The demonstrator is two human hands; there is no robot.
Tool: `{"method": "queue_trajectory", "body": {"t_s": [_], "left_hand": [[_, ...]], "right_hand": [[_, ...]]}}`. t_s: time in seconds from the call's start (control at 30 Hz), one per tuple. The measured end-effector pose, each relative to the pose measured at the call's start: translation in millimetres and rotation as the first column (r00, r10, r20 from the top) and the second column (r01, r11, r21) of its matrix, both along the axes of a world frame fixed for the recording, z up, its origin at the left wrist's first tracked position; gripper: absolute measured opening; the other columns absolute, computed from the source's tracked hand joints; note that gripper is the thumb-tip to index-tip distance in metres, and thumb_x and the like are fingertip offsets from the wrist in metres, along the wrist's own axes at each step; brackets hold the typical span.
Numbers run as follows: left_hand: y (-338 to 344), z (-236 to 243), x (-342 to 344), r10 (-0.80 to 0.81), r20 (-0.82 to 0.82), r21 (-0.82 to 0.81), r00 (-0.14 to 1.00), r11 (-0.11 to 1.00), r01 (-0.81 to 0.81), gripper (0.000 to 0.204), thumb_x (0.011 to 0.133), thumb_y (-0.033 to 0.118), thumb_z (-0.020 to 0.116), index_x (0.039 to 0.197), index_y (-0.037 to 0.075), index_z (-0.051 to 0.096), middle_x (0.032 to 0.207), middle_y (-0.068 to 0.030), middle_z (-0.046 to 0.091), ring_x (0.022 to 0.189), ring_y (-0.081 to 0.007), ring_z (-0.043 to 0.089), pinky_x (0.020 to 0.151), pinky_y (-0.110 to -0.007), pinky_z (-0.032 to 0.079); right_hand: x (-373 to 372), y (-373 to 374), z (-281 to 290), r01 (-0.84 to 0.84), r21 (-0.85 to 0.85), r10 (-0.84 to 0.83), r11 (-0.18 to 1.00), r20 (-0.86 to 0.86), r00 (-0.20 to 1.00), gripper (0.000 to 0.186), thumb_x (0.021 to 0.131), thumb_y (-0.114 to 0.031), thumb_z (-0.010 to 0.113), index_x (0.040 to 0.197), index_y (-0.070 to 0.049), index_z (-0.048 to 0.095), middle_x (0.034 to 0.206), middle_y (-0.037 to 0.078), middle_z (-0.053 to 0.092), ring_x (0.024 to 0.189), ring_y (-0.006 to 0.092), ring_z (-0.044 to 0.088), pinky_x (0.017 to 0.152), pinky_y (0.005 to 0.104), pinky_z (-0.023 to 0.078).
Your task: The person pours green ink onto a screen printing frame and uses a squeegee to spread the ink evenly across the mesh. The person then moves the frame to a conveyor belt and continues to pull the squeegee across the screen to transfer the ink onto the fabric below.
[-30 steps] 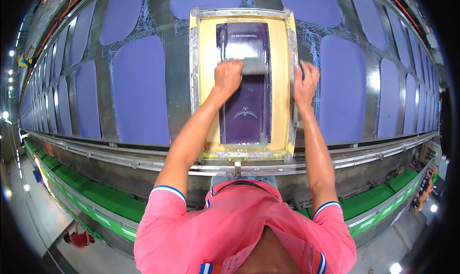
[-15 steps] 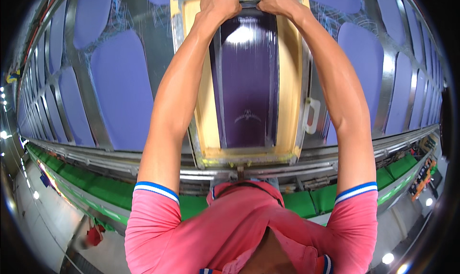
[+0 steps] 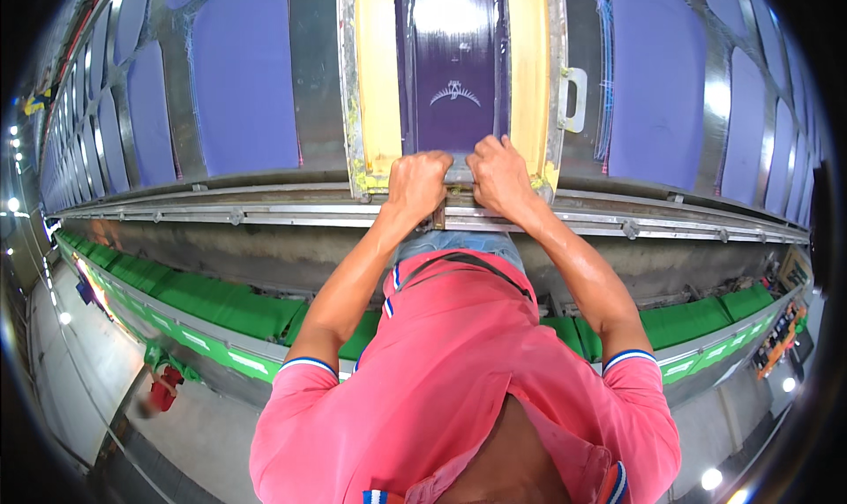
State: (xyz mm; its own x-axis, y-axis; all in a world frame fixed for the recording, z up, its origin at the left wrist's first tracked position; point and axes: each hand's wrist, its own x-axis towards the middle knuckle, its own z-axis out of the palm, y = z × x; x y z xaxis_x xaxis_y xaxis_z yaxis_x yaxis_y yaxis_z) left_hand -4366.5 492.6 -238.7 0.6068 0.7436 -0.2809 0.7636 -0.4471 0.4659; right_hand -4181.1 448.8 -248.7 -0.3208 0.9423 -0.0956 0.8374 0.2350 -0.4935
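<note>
A screen-printing frame (image 3: pixel 558 28) lies on the long table in front of me, with yellowish side borders and a dark purple mesh (image 3: pixel 448 54) wet with ink. A small pale winged design (image 3: pixel 454 94) shows in the mesh. At the frame's near end, my left hand (image 3: pixel 418 185) and my right hand (image 3: pixel 501 179) are closed side by side on a grey squeegee (image 3: pixel 460 171). Only its middle shows between my fists; its blade is hidden. A white loop handle (image 3: pixel 574 100) sticks out from the frame's right side.
Flat purple fabric pieces (image 3: pixel 245 81) lie in rows on the table at both sides of the frame. A metal rail (image 3: pixel 291 215) runs along the table's near edge. Behind me are green-covered shelves (image 3: pixel 221 301) and, at lower left, a red item (image 3: pixel 165 388).
Both hands have come from the frame's far end to its near end with the squeegee, toward my body. My elbows are now bent, and the view has shifted.
</note>
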Motion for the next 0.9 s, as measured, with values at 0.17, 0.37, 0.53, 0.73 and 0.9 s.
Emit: {"method": "queue_trajectory", "body": {"t_s": [0.17,0.37,0.53,0.73,0.9], "left_hand": [[86,6,26,-0.016,-0.034,0.069,0.999,0.997,0.018,0.026,0.067,0.004,0.066,0.088,0.011,0.079,0.077,-0.0209,0.071,0.075,-0.0379,0.072,0.07,-0.048,0.058],[290,-5,94,-0.007,-0.069,0.251,0.998,0.968,0.024,0.025,0.072,0.01,0.064,0.091,0.014,0.08,0.087,-0.0192,0.073,0.085,-0.0362,0.072,0.077,-0.047,0.058],[423,-24,127,-0.016,-0.138,0.362,0.99,0.93,0.066,0.039,0.073,0.017,0.066,0.11,0.019,0.077,0.091,-0.0169,0.074,0.087,-0.0364,0.072,0.08,-0.049,0.057],[401,-24,125,-0.003,-0.038,0.361,0.999,0.932,0.017,0.021,0.072,0.01,0.062,0.085,0.002,0.076,0.089,-0.0266,0.071,0.087,-0.042,0.07,0.077,-0.05,0.057],[272,-15,87,-0.032,-0.11,0.266,0.993,0.962,0.06,0.034,0.071,0.01,0.064,0.1,0.019,0.079,0.081,-0.0163,0.072,0.078,-0.0355,0.072,0.071,-0.047,0.058]], "right_hand": [[24,83,5,0.029,-0.076,-0.026,0.997,0.04,0.999,0.015,0.068,-0.004,0.062,0.078,0.0,0.072,0.083,0.016,0.07,0.091,0.033,0.063,0.083,0.0443,0.053],[93,293,-15,0.137,-0.055,-0.127,0.989,0.15,0.981,0.015,0.071,-0.013,0.067,0.084,-0.007,0.071,0.095,0.019,0.067,0.097,0.0384,0.064,0.082,0.0467,0.056],[134,424,-12,0.115,-0.011,-0.112,0.993,0.143,0.983,0.015,0.071,-0.01,0.06,0.073,0.002,0.07,0.071,0.028,0.066,0.07,0.0445,0.067,0.062,0.0522,0.053],[126,406,-16,0.097,-0.05,-0.092,0.994,0.102,0.991,0.013,0.07,-0.008,0.061,0.073,0.001,0.069,0.07,0.026,0.066,0.068,0.0427,0.067,0.061,0.0505,0.052],[89,274,-22,0.018,0.062,-0.024,0.998,0.094,0.995,0.017,0.073,-0.007,0.061,0.085,-0.004,0.073,0.085,0.018,0.07,0.086,0.0387,0.068,0.08,0.0487,0.055]]}}
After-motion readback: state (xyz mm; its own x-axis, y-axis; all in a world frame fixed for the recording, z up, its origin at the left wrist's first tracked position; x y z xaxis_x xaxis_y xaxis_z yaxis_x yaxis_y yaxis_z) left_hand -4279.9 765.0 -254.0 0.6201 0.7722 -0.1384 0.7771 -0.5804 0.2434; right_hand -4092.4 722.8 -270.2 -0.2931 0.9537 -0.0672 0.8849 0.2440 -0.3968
